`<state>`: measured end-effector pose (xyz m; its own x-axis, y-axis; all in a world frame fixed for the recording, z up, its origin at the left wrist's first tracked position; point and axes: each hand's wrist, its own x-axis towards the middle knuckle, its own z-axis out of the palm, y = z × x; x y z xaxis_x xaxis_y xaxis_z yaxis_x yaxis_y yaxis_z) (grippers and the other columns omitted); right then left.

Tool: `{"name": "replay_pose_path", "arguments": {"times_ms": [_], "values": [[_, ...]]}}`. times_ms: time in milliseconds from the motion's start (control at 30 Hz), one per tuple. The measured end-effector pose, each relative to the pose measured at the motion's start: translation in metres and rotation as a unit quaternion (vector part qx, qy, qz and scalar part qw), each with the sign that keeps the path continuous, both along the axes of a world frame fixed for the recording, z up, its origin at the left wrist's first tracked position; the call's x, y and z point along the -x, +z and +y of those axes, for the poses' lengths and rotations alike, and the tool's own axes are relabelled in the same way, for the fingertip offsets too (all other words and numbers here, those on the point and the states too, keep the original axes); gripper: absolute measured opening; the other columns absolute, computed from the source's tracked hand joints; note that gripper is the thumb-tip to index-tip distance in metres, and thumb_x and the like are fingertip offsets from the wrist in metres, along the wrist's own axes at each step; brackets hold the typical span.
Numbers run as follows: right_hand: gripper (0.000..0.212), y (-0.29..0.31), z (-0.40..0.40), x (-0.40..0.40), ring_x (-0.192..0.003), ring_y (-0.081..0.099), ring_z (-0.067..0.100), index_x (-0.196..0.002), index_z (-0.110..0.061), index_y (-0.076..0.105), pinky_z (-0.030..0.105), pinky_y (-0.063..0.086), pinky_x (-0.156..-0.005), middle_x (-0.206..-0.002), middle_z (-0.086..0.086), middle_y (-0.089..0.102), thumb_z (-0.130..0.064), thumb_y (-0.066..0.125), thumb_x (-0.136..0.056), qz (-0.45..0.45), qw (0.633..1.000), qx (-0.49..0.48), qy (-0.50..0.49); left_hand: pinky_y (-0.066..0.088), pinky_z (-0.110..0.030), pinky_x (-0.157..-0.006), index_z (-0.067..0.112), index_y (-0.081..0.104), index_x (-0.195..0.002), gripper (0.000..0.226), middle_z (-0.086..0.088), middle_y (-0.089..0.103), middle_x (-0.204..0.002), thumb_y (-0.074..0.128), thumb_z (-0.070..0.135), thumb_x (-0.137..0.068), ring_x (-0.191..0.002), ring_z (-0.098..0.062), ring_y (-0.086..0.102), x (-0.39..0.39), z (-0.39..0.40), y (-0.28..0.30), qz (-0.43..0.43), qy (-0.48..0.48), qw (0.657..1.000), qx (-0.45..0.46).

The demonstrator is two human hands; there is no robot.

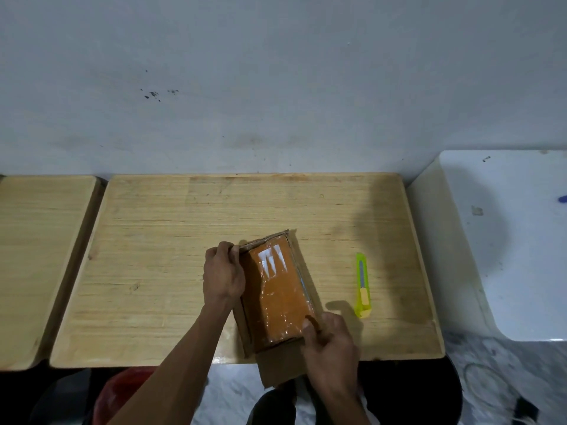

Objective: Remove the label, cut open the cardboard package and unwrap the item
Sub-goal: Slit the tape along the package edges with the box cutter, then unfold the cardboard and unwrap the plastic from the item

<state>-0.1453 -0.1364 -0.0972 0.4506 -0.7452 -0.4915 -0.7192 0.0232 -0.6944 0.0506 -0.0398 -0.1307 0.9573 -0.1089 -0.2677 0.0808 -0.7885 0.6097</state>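
Note:
A brown cardboard package (277, 368) lies open near the front edge of the wooden table (159, 271), one flap hanging over the edge. Inside it sits an orange item (280, 297) wrapped in shiny clear plastic. My left hand (223, 273) grips the package's left wall near the far corner. My right hand (329, 345) is at the near right corner, its fingers curled on the edge of the wrapped item and the box wall. A yellow-green utility knife (363, 286) lies on the table to the right of the package, untouched.
A second wooden table (36, 259) stands to the left with a narrow gap between. A white surface (503, 240) is at the right. A wall rises right behind the tables. Something red (121, 391) sits on the floor below.

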Motion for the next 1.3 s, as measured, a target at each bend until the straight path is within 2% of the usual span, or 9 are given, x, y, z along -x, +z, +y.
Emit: {"name": "replay_pose_path", "arguments": {"times_ms": [133,267,300,400,500,800,1000,1167,1300], "values": [[0.022,-0.011,-0.011,-0.01,-0.073,0.073,0.013,-0.091,-0.041,0.056,0.04,0.061,-0.076,-0.079,-0.006,0.074,-0.033,0.075,-0.083,-0.036,0.997,-0.008,-0.068,0.035,-0.034,-0.075,0.005,0.061,-0.113,0.034,-0.02,0.057,-0.111,0.038,0.03,-0.107,-0.085,-0.021,0.045,0.002,0.008,0.0,-0.003,0.015,1.0,-0.001],[0.022,-0.011,-0.035,-0.025,-0.079,0.066,0.005,-0.1,-0.027,0.065,0.018,0.05,-0.072,-0.084,-0.012,0.067,-0.019,0.076,-0.083,-0.063,0.993,-0.003,-0.1,0.037,-0.036,-0.068,0.011,0.06,-0.104,0.032,-0.013,0.063,-0.097,0.038,0.035,-0.106,-0.085,-0.029,0.056,0.005,0.024,-0.005,-0.008,0.024,0.999,-0.024],[0.021,-0.011,-0.041,-0.029,-0.08,0.064,0.004,-0.102,-0.021,0.066,0.02,0.052,-0.074,-0.086,-0.014,0.065,-0.018,0.076,-0.084,-0.072,0.992,-0.007,-0.107,0.038,-0.036,-0.066,0.013,0.059,-0.102,0.033,-0.01,0.063,-0.094,0.037,0.037,-0.106,-0.085,-0.03,0.057,0.007,0.028,-0.005,-0.01,0.021,0.999,-0.033],[0.017,-0.015,-0.052,-0.04,-0.086,0.069,0.015,-0.1,-0.021,0.067,0.047,0.06,-0.08,-0.088,-0.01,0.068,-0.02,0.075,-0.085,-0.09,0.988,-0.023,-0.122,0.037,-0.035,-0.063,0.018,0.057,-0.097,0.033,-0.004,0.062,-0.089,0.035,0.041,-0.106,-0.081,-0.027,0.055,0.015,0.037,-0.002,-0.004,0.017,0.998,-0.058],[0.015,-0.023,-0.06,-0.049,-0.086,0.072,0.021,-0.096,-0.027,0.066,0.051,0.06,-0.079,-0.091,-0.004,0.072,-0.021,0.074,-0.085,-0.103,0.985,-0.04,-0.13,0.036,-0.035,-0.062,0.02,0.055,-0.093,0.031,-0.003,0.061,-0.087,0.036,0.041,-0.105,-0.079,-0.027,0.054,0.021,0.042,-0.001,0.0,0.02,0.998,-0.064],[0.007,-0.02,-0.095,-0.072,-0.079,0.071,0.025,-0.093,-0.023,0.067,0.038,0.062,-0.063,-0.094,0.006,0.073,-0.019,0.071,-0.09,-0.096,0.978,-0.101,-0.156,0.033,-0.031,-0.053,0.017,0.057,-0.094,0.032,-0.002,0.061,-0.076,0.036,0.038,-0.105,-0.066,-0.022,0.054,0.025,0.052,0.004,0.022,0.011,0.998,-0.05],[0.007,-0.018,-0.111,-0.084,-0.067,0.063,0.019,-0.092,-0.014,0.073,0.025,0.049,-0.053,-0.086,0.009,0.071,-0.013,0.075,-0.085,-0.097,0.97,-0.146,-0.171,0.037,-0.03,-0.053,0.02,0.056,-0.093,0.028,0.003,0.059,-0.074,0.039,0.039,-0.104,-0.065,-0.014,0.054,0.026,0.062,0.006,0.032,-0.028,0.998,-0.047],[0.004,-0.002,-0.125,-0.099,-0.039,0.056,0.005,-0.091,-0.007,0.068,0.014,0.039,-0.034,-0.072,0.007,0.062,-0.005,0.069,-0.087,-0.089,0.944,-0.262,-0.182,0.042,-0.035,-0.056,0.019,0.057,-0.09,0.026,-0.001,0.063,-0.078,0.044,0.037,-0.104,-0.068,-0.021,0.056,0.034,0.073,0.002,0.035,-0.052,0.997,-0.047],[0.031,0.001,-0.134,-0.107,-0.061,0.062,0.014,-0.116,0.002,0.064,0.02,0.05,-0.046,-0.084,0.011,0.064,0.015,0.052,-0.09,-0.132,0.929,-0.329,-0.102,0.05,-0.036,-0.069,0.018,0.06,-0.108,0.019,-0.004,0.069,-0.095,0.052,0.033,-0.1,-0.087,-0.026,0.067,0.037,0.075,0.0,0.012,-0.055,0.998,0.023]]}}
